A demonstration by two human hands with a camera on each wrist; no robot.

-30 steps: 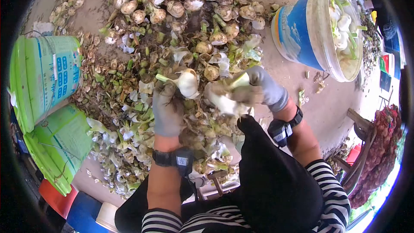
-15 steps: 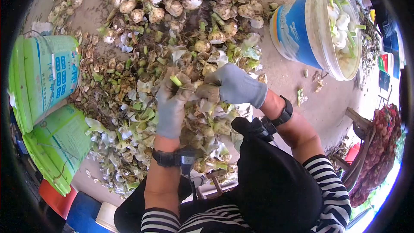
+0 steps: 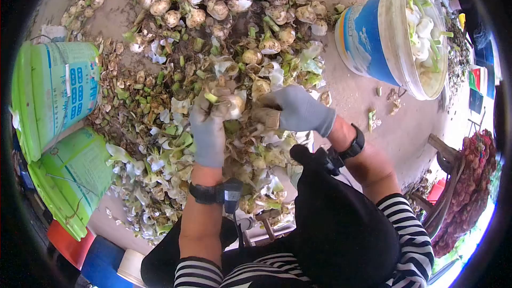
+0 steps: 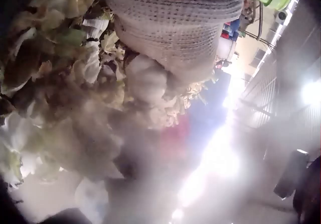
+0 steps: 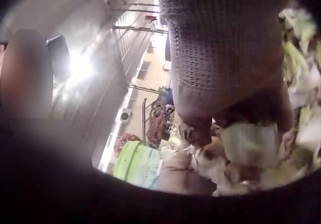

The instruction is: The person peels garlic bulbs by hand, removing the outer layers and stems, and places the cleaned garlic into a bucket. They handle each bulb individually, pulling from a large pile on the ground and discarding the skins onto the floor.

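My gloved left hand holds a garlic bulb with a short green stem pointing up and left. Just right of the bulb, my gloved right hand has its fingers curled inward, close to the bulb. Between the right thumb and fingers a pale green-white piece of garlic skin shows in the right wrist view. From the left wrist, the knitted glove fills the top of the picture and the fingertips are blurred.
Under both hands lies a heap of peeled skins and stem bits. Unpeeled garlic bulbs lie beyond it. A blue-white bucket at right holds cleaned garlic. Green buckets stand at left, and a red net sack at far right.
My right hand has come in from the right to the bulb, then backed off slightly. A blurred white piece hung from it a second ago. The left hand keeps the bulb.
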